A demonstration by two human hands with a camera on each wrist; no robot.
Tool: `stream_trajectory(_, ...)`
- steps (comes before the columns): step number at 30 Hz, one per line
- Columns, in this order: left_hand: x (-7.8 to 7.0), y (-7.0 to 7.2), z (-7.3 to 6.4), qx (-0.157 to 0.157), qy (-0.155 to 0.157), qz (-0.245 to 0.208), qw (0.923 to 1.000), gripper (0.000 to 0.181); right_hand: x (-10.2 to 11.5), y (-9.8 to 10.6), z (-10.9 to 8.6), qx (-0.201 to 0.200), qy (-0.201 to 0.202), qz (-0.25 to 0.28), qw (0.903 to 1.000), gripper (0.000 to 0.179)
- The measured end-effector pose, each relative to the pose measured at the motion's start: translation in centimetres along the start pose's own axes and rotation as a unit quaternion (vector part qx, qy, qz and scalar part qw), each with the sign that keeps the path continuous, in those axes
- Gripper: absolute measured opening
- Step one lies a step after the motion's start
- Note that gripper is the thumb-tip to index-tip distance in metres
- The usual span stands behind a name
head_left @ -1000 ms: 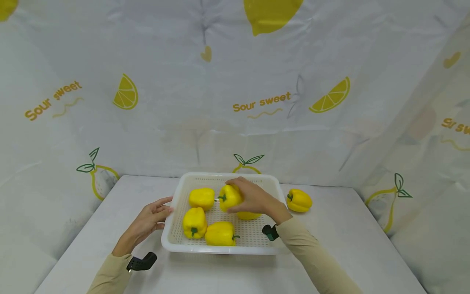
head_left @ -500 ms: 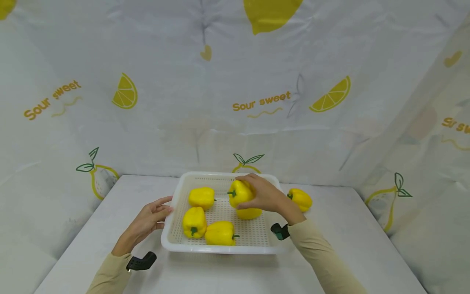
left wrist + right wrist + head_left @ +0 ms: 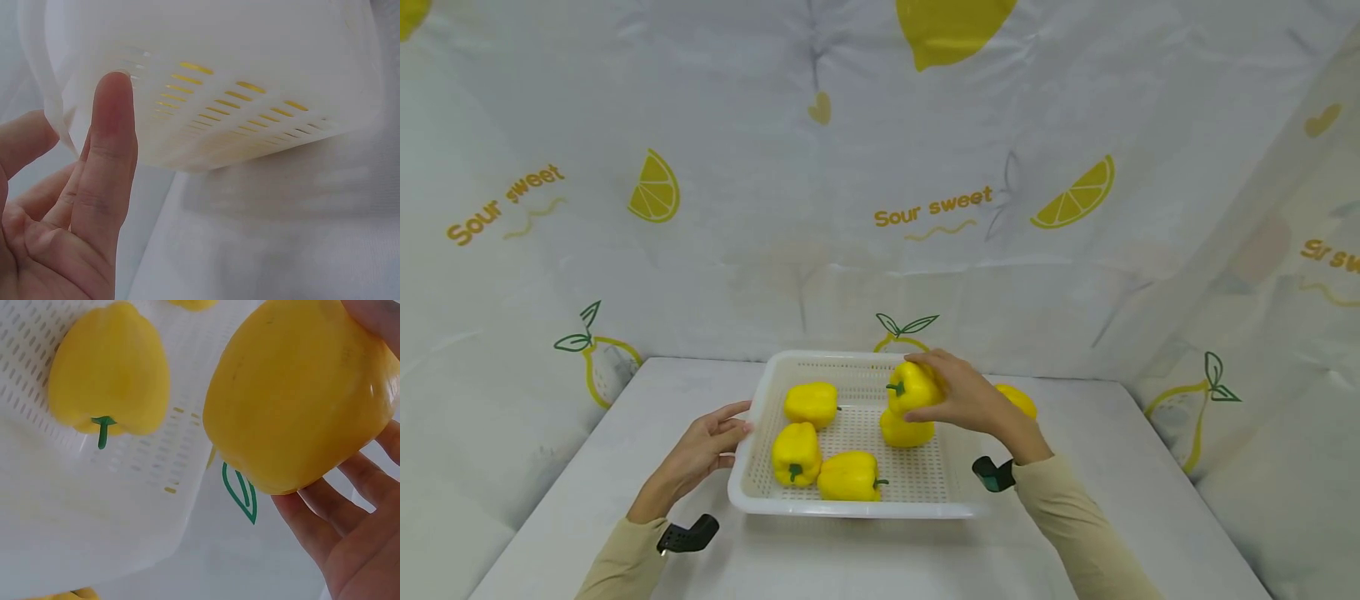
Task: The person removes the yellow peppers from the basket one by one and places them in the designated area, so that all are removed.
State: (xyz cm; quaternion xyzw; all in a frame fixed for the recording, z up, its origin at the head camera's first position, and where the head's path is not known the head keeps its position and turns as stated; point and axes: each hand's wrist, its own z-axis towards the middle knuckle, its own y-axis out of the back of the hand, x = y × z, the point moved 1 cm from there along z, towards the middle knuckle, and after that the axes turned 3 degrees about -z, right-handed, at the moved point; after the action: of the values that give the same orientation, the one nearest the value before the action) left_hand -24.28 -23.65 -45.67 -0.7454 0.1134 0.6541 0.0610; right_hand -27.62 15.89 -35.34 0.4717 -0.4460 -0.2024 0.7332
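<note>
"Sour sweet" lettering (image 3: 516,194) slants up the white sheet (image 3: 730,217) at left. Below, with room between it and the sloping left edge of the tabletop (image 3: 1120,492), the left hand (image 3: 702,446), thumb and fingers apart, touches the white plastic basket's (image 3: 850,507) left rim. Four yellow bell peppers (image 3: 811,405) lie inside. Over the basket's right part, the right hand (image 3: 970,396) is clamped round a raised bell pepper (image 3: 913,387); another pepper (image 3: 1018,400) sits beyond, partly hidden. Tabletop stretches on to the right edge; above, lettering (image 3: 1330,255) is cut off after "sw".
</note>
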Motion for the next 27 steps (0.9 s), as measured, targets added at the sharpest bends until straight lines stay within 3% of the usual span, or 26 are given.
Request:
stream_trajectory(6,0.1,0.0,0.1,-0.002,0.002,0.001,1.0000,0.069,-1.1,0.3,-1.1,-0.010,-0.015,0.015,0.9997,0.083)
stream_trajectory(27,0.0,0.0,0.1,-0.001,0.007,0.005,1.0000,0.072,-4.3,1.0,-4.0,-0.035,-0.043,-0.013,0.9984,0.083)
